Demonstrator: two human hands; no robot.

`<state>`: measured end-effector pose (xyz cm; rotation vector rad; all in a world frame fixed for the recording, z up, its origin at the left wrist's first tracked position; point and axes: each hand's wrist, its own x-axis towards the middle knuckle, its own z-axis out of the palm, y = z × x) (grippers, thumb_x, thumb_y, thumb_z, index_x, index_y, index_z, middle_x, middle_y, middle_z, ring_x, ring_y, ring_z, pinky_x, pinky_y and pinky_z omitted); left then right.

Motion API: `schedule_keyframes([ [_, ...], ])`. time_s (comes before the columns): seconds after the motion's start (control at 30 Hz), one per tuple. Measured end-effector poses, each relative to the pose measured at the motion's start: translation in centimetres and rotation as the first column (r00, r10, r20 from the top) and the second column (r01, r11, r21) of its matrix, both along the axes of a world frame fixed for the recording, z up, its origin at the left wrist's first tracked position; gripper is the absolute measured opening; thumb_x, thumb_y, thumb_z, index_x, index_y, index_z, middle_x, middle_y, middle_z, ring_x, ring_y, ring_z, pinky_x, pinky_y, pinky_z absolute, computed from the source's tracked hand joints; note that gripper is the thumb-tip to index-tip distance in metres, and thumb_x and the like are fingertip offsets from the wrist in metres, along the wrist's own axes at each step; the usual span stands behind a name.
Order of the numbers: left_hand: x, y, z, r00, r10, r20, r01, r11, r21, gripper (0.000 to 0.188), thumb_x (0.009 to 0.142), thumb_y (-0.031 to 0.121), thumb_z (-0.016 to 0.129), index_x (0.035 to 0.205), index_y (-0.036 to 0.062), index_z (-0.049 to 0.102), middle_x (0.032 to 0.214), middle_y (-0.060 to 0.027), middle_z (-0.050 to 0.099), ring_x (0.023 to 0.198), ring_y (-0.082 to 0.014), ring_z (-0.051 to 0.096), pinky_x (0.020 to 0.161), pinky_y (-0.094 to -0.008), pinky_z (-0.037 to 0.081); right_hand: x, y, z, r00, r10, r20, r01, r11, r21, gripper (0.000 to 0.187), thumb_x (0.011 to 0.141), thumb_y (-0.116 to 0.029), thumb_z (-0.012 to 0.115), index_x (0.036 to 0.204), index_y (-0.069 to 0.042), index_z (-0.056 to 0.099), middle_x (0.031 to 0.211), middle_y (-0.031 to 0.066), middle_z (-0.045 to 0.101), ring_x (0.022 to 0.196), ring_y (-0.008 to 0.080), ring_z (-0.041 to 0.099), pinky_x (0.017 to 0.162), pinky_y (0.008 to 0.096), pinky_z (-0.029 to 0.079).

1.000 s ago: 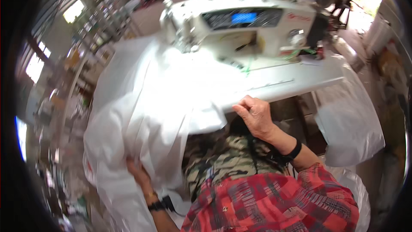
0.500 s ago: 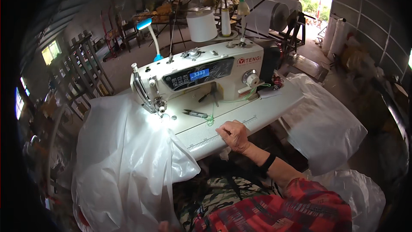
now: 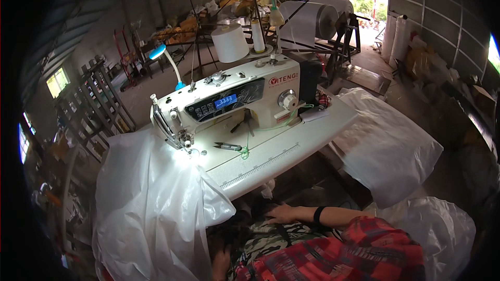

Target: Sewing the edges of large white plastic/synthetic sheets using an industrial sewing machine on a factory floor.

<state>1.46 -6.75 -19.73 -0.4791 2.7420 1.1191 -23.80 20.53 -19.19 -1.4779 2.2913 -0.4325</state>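
Note:
A white sewing machine point(image 3: 234, 93) stands on its table, its lamp shining on the needle area. White plastic sheeting point(image 3: 156, 203) lies under the needle and hangs off the table's left front in folds. My right hand point(image 3: 281, 213) is below the table's front edge, over my camouflage-patterned lap and beside something dark; its fingers are partly hidden. Low down, my left hand point(image 3: 221, 261) is next to the hanging sheeting, dim and with its fingers unclear. Thread snips point(image 3: 228, 146) lie on the machine bed by a tangle of green thread point(image 3: 244, 152).
A large white thread cone point(image 3: 229, 43) and a narrower spool point(image 3: 258, 36) stand behind the machine. More white sheeting point(image 3: 385, 140) drapes off the table's right end. Metal racks point(image 3: 96, 104) stand at left, and a big white roll point(image 3: 307, 23) sits at the back.
My right hand has left the table's front edge and dropped toward my lap. My left hand has come further into view at the bottom. The whole view has shifted slightly.

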Motion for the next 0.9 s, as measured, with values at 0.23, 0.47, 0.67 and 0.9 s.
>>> schedule_keyframes([
  [0.23,-3.4,-0.4,3.3,0.928,0.087,-0.362,-0.138,0.984,-0.115,0.057,0.099,0.036,0.049,0.141,-0.0008,0.040,0.144,-0.0239,0.043,0.136,-0.0369,0.039,0.113,-0.0405,0.032,-0.9,-3.6,0.6,0.998,0.002,0.055,-0.018,0.958,0.286,0.070,0.088,-0.057,0.054,0.147,-0.023,0.039,0.160,0.0090,0.021,0.147,0.0349,0.017,0.113,0.0623,0.019],
  [0.47,-6.3,-4.4,-3.1,0.947,0.149,-0.286,-0.166,0.985,-0.037,0.046,0.098,0.033,0.052,0.130,-0.0002,0.051,0.130,-0.0218,0.056,0.125,-0.0335,0.051,0.107,-0.0408,0.038,-2.3,-5.2,1.9,0.999,0.052,0.016,-0.054,0.965,0.256,0.075,0.083,-0.070,0.052,0.141,-0.023,0.046,0.154,0.0103,0.031,0.143,0.0359,0.025,0.115,0.0556,0.026],
  [0.67,-7.1,-4.4,-3.3,0.930,-0.075,-0.361,0.062,0.997,-0.048,0.050,0.092,0.026,0.057,0.138,0.0063,0.048,0.140,-0.0219,0.047,0.130,-0.0354,0.045,0.110,-0.0441,0.036,-1.8,-7.1,2.9,0.989,0.109,0.096,-0.134,0.943,0.305,0.082,0.086,-0.069,0.049,0.146,-0.013,0.039,0.155,0.0132,0.029,0.145,0.0357,0.021,0.116,0.0532,0.024],
  [0.9,-8.7,-1.3,2.4,0.945,0.017,-0.328,0.024,0.992,0.121,0.040,0.095,0.030,0.055,0.130,0.0115,0.058,0.135,-0.0169,0.053,0.126,-0.0332,0.049,0.106,-0.0439,0.039,-4.4,-8.0,-1.8,0.985,0.167,0.048,-0.169,0.985,0.026,0.055,0.081,-0.042,0.066,0.124,-0.008,0.060,0.122,0.0206,0.062,0.120,0.0388,0.054,0.100,0.0509,0.043],
])
